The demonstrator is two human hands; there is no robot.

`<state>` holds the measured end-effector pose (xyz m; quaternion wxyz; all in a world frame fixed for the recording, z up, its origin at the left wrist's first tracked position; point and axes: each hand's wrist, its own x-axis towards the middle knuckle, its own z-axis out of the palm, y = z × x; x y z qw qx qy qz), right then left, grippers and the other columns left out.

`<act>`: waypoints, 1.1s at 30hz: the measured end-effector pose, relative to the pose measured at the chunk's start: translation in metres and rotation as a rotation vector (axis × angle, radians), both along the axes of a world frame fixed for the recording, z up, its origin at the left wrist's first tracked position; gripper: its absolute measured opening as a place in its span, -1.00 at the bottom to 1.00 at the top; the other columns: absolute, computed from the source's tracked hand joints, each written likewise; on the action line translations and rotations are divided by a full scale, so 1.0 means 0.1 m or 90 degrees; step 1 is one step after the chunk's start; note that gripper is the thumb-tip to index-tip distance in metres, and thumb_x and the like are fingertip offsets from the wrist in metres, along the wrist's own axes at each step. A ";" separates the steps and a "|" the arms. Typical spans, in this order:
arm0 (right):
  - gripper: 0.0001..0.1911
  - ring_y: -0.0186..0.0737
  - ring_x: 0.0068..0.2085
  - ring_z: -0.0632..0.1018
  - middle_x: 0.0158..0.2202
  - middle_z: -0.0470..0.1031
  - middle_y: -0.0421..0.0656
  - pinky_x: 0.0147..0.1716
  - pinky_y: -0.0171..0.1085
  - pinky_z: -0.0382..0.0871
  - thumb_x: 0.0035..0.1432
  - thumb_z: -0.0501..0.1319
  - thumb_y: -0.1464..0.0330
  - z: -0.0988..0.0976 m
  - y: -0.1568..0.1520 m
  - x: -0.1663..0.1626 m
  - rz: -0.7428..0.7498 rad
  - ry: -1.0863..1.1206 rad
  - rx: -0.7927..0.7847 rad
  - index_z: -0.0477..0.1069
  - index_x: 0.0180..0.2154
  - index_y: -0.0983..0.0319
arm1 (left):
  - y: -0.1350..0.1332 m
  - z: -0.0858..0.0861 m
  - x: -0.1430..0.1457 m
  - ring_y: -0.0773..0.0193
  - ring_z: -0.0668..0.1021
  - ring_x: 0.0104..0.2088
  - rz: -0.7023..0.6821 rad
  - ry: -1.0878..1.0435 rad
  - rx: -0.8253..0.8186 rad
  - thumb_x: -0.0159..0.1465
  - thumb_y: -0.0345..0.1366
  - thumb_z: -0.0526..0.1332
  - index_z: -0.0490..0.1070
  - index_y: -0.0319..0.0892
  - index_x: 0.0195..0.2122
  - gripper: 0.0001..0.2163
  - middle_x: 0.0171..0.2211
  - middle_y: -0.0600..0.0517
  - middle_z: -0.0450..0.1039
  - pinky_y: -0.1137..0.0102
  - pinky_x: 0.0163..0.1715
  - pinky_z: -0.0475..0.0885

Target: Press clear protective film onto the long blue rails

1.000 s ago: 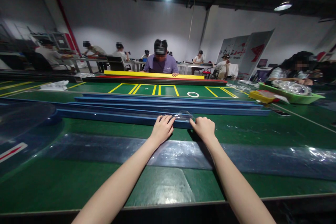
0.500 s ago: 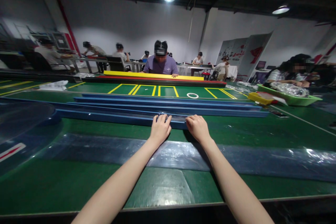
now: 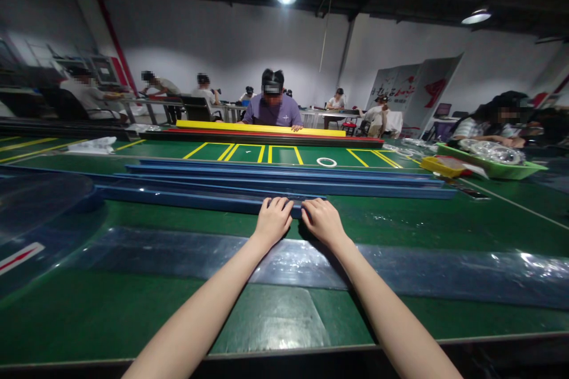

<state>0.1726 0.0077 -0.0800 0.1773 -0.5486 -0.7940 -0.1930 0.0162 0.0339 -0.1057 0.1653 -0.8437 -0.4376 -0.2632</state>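
Note:
A long blue channel strip [image 3: 200, 200] lies across the green table, its right end under my hands. My left hand [image 3: 273, 220] grips this strip with the fingers curled over its far side. Close to the right end, my right hand [image 3: 323, 220] has its fingers bent over the same strip, thumb toward the left hand. Several more blue strips [image 3: 355, 180] lie just behind, roughly parallel. Between me and the hands a clear plastic strip [image 3: 302, 260] is spread flat across the table. My fingertips are partly hidden behind the strip.
A roll of clear plastic sheet [image 3: 40, 207] sits at the left. Farther back are a white ring [image 3: 326, 162], yellow strips [image 3: 267, 128] handled by a co-worker [image 3: 273, 108], a yellow tray [image 3: 442, 167] and a green bin [image 3: 511, 167] with clear coils. A phone [image 3: 472, 192] lies right.
My right hand has moved left along the strip, closer to my left hand. My left hand has shifted very slightly right and remains on the strip.

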 end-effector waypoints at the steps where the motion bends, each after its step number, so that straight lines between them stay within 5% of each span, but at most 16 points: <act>1: -0.68 -0.22 -0.22 0.44 -0.28 0.52 -0.10 -0.26 -0.32 0.14 0.22 -0.07 0.36 0.02 0.00 0.03 -0.041 0.008 0.006 0.45 -0.30 0.24 | 0.00 0.00 0.00 0.14 0.40 -0.07 0.020 -0.006 0.004 0.21 -0.37 0.04 0.35 -0.17 -0.08 -0.74 -0.08 -0.07 0.41 0.19 -0.06 0.21; 7: -0.58 -0.25 -0.36 0.45 -0.45 0.51 -0.10 -0.42 -0.32 0.08 0.23 -0.09 0.29 0.08 0.00 0.17 -0.211 0.033 0.022 0.44 -0.50 0.23 | 0.01 0.00 0.00 0.10 0.42 -0.12 0.128 -0.046 0.015 0.21 -0.40 0.02 0.39 -0.20 -0.20 -0.79 -0.14 -0.11 0.43 0.17 -0.08 0.21; 18: -0.74 -0.26 -0.24 0.42 -0.36 0.51 -0.14 -0.29 -0.33 0.13 0.19 -0.02 0.37 0.00 0.02 0.02 -0.010 -0.005 -0.019 0.42 -0.39 0.23 | 0.05 -0.05 -0.01 0.17 0.35 0.01 -0.067 0.024 0.003 0.19 -0.38 0.07 0.28 -0.20 0.00 -0.67 -0.01 -0.07 0.36 0.25 -0.05 0.22; 27: -0.68 -0.29 -0.39 0.45 -0.43 0.50 -0.15 -0.49 -0.32 0.01 0.21 -0.05 0.31 0.13 -0.01 0.23 -0.218 0.048 0.009 0.40 -0.45 0.21 | 0.01 0.00 0.01 0.14 0.42 -0.11 0.039 0.006 0.022 0.20 -0.40 0.04 0.36 -0.20 -0.15 -0.78 -0.12 -0.09 0.42 0.19 -0.03 0.19; 33: -0.68 -0.28 -0.34 0.45 -0.42 0.49 -0.13 -0.44 -0.33 0.06 0.21 -0.06 0.33 0.05 0.00 0.12 -0.123 0.025 -0.001 0.40 -0.45 0.22 | 0.02 -0.01 0.00 0.13 0.36 0.00 -0.015 0.019 0.027 0.20 -0.37 0.07 0.29 -0.19 -0.02 -0.69 -0.02 -0.09 0.36 0.19 0.00 0.17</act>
